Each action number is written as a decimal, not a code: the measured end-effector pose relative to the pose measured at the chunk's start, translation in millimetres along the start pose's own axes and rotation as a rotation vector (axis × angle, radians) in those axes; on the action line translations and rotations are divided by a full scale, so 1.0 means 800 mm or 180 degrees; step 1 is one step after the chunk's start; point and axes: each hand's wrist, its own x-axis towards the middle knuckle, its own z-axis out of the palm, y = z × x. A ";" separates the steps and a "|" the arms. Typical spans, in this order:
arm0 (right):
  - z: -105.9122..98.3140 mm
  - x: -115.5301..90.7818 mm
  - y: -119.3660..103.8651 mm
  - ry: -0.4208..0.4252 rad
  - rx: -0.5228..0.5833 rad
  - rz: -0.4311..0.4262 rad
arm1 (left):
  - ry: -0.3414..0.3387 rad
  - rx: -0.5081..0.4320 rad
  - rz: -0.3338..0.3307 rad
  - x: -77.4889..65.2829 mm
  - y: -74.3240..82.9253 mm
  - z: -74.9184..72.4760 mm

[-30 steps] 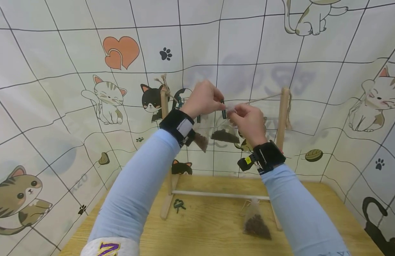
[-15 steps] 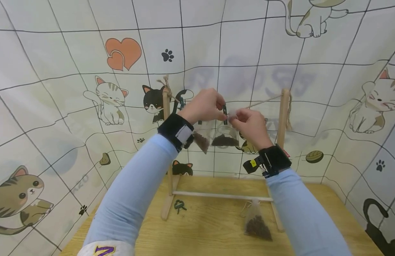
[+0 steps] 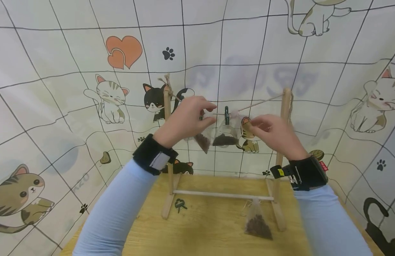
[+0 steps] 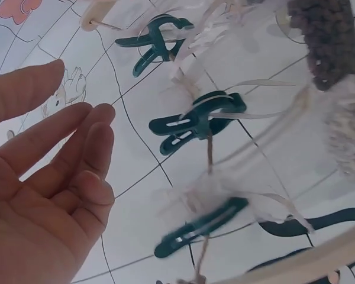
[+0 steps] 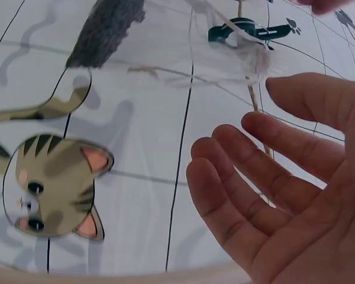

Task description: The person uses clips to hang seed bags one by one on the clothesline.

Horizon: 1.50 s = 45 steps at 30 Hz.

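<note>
A sheer drawstring bag (image 3: 225, 139) with dark contents hangs from a twine line (image 3: 259, 103), under a green plastic clip (image 3: 226, 115). To its left hangs another sheer bag (image 3: 202, 142) with brownish contents, partly behind my left hand (image 3: 188, 118). That hand holds nothing, its thumb and fingers apart. Just right of the dark bag, my right hand (image 3: 277, 133) is also free of any object, fingers loosely bent. The left wrist view shows three green clips along the twine: a far clip (image 4: 160, 44), a middle clip (image 4: 198, 120) and a near clip (image 4: 201, 228).
A wooden stand carries the twine between a left post (image 3: 167, 106) and a right post (image 3: 285, 106); a white crossbar (image 3: 221, 195) joins its feet. On the wooden table (image 3: 197, 231) lie a loose green clip (image 3: 180, 204) and another filled sheer bag (image 3: 257, 225). Cat-print cloth surrounds the table.
Both hands have let go at the dark bag and its clip. My left hand has moved left, my right hand right and down. The bag stays hanging on the twine.
</note>
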 end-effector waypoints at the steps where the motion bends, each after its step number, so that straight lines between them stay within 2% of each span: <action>1: -0.002 -0.006 0.003 0.0038 -0.0058 -0.0082 | 0.0087 -0.0013 0.0045 -0.008 -0.001 0.001; 5: -0.002 -0.029 0.015 0.0280 -0.0287 -0.0411 | 0.0454 -0.0026 0.0273 -0.039 -0.010 0.014; 10: 0.009 -0.062 0.028 0.0647 -0.0513 -0.0549 | 0.0913 -0.0089 0.0555 -0.068 -0.025 0.042; 16: 0.036 -0.096 0.046 0.1145 -0.0698 -0.0752 | 0.1217 -0.0237 0.0533 -0.101 -0.037 0.081; 22: 0.070 -0.125 0.066 0.1385 -0.0552 -0.0615 | 0.1372 -0.0259 0.0289 -0.135 -0.045 0.120; 32: 0.121 -0.169 0.089 0.1413 -0.0419 -0.0287 | 0.1618 -0.0116 -0.0040 -0.189 -0.062 0.189; 40: 0.154 -0.197 0.104 0.1373 -0.0484 -0.0129 | 0.1492 -0.0154 -0.0420 -0.223 -0.074 0.238; 45: 0.173 -0.209 0.110 0.1328 -0.0484 -0.0103 | 0.1424 -0.0197 -0.0620 -0.238 -0.079 0.259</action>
